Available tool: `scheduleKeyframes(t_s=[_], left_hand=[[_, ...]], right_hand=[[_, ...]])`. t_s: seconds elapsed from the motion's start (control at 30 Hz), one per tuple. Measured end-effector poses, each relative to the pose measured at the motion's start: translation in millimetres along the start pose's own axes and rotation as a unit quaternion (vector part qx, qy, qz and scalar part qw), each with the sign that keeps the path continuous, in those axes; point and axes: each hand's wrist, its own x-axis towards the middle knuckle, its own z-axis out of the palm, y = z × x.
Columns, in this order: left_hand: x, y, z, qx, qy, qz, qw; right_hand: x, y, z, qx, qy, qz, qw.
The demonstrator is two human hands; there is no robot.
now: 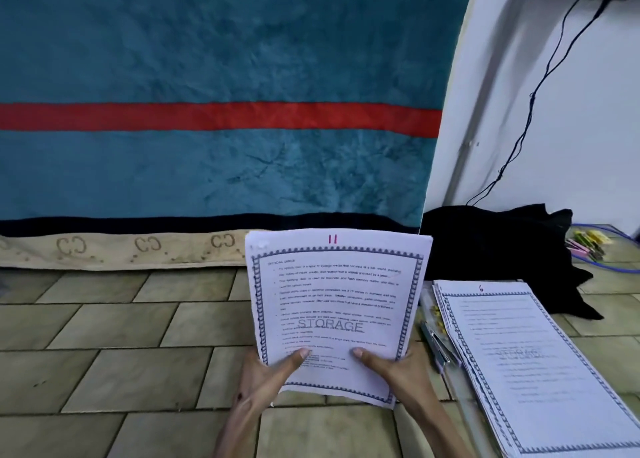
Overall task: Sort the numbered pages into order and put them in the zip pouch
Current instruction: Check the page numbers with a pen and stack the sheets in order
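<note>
I have both hands clamped on a held sheaf of pages [337, 315], raised upright over the tiled floor [104, 353]. My left hand [266, 376] grips the lower left corner with the thumb laid across the front; my right hand [393, 371] grips the lower right corner the same way. The hands sit apart, one at each bottom corner. The front sheet carries a red 11 at its top edge and the word STORAGE across the middle. I cannot count how many sheets lie behind it.

To the right, a second stack of pages [519, 364] lies flat on the floor, its top sheet marked 6, edges fanned unevenly along the left side. It rests on a clear zip pouch [431, 336], whose edge shows just beside the stack's left side. So I count two groups of pages and one pouch.

Left of the held sheaf the floor lies open up to the beige border of a teal blanket [207, 76] with one red stripe. Behind the stack a black cloth [502, 249] is bunched against the white wall [571, 111], and one black cable [540, 76] hangs down to it.
</note>
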Motion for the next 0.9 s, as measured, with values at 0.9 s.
scheduleKeyframes(t_s=[0.9], left_hand=[[63, 68, 102, 0.359, -0.179, 0.206, 0.892]], right_hand=[[-22, 28, -72, -0.238, -0.037, 0.208, 0.948]])
